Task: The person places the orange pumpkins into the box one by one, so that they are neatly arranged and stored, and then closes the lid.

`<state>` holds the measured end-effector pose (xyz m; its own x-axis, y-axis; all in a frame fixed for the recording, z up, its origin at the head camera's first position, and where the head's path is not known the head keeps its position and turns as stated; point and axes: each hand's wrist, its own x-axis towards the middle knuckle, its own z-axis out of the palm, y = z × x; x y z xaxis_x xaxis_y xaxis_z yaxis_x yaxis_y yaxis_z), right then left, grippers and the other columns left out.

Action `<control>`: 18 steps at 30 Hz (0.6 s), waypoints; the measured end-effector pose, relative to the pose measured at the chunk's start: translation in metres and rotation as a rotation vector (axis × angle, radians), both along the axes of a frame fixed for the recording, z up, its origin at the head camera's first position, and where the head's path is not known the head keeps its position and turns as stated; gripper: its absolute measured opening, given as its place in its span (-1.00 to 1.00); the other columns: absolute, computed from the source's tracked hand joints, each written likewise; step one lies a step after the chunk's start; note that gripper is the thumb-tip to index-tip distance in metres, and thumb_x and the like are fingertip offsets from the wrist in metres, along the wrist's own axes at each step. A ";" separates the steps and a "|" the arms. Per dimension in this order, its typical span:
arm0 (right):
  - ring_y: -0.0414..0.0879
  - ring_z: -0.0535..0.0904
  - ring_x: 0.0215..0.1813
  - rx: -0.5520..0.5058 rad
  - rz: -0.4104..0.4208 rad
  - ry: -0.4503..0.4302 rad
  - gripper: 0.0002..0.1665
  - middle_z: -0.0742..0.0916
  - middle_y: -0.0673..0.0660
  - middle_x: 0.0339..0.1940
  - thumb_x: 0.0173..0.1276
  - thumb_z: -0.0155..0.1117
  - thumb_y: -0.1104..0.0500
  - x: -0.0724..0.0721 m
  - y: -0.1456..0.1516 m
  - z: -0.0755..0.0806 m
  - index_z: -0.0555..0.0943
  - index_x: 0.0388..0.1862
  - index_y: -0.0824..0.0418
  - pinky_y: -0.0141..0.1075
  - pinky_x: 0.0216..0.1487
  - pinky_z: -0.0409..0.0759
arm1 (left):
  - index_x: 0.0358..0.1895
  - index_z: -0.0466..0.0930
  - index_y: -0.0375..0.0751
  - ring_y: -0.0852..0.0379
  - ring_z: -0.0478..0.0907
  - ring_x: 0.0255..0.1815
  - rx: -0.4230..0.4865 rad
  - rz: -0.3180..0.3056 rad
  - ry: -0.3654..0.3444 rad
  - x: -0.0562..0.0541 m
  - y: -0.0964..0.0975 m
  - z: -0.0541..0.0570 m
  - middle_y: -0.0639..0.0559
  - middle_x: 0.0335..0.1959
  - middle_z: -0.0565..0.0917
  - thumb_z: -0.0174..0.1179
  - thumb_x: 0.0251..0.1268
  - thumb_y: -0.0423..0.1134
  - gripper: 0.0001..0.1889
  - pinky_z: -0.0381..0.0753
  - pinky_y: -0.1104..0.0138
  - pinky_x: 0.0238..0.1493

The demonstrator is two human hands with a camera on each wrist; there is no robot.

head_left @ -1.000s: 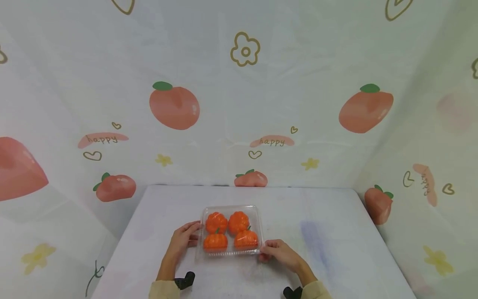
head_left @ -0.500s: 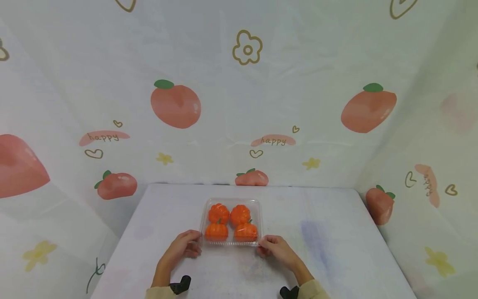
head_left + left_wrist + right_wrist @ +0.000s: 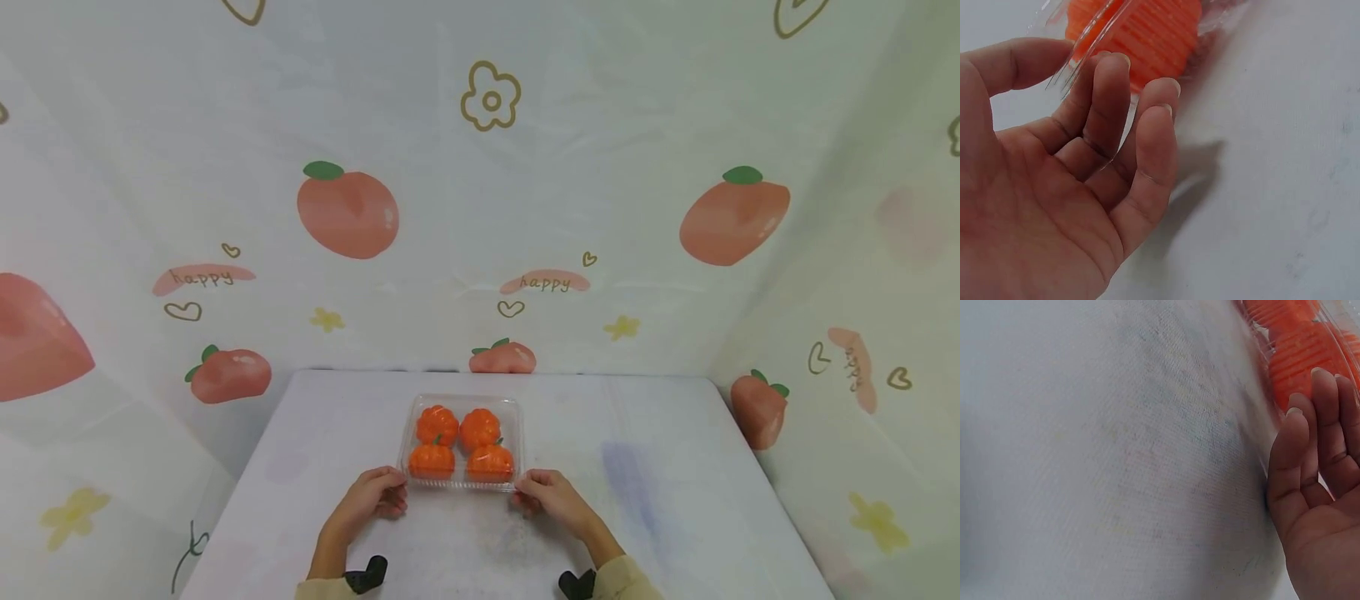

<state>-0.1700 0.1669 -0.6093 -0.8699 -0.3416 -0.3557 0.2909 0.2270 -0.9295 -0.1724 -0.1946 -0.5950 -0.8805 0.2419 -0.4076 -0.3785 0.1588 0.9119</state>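
Note:
A clear plastic clamshell box (image 3: 462, 485) holds several small orange pumpkins (image 3: 437, 426) with green stems, set in two rows. My left hand (image 3: 369, 500) pinches the box's near left corner. Thumb and index finger meet at the plastic rim in the left wrist view, while the other fingers curl loosely below the ribbed orange pumpkin (image 3: 1163, 44). At the near right corner, my right hand (image 3: 557, 502) grips the rim. The right wrist view has its fingers (image 3: 1289, 440) up against the box's edge, beside another pumpkin (image 3: 1300, 362); the thumb is out of that view.
The box is over a white table (image 3: 675, 500) with faint bluish smudges. A white curtain (image 3: 420, 108) printed with peaches and flowers hangs behind and at both sides. Black wrist mounts (image 3: 367, 575) show at the cuffs of beige sleeves.
The box has moved a little away from me, toward the table's back edge. My left hand has shifted from the box's left side to its near left corner; the right hand stays at its corner.

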 end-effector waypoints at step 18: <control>-0.16 0.64 -0.34 -0.047 -0.024 -0.034 -0.49 0.78 0.02 -0.34 0.55 0.11 -0.02 -0.002 -0.001 0.003 0.62 -0.05 0.47 -0.32 -0.16 0.67 | -0.17 0.60 -0.35 0.09 0.64 -0.33 0.095 0.174 0.003 0.001 0.007 -0.012 0.05 -0.42 0.67 0.03 0.54 -0.20 -0.73 0.71 0.28 -0.20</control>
<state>-0.1719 0.1658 -0.6063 -0.8656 -0.3379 -0.3695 0.3275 0.1761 -0.9283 -0.1714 -0.1880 -0.6069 -0.9136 0.1231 -0.3875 -0.3899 0.0047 0.9208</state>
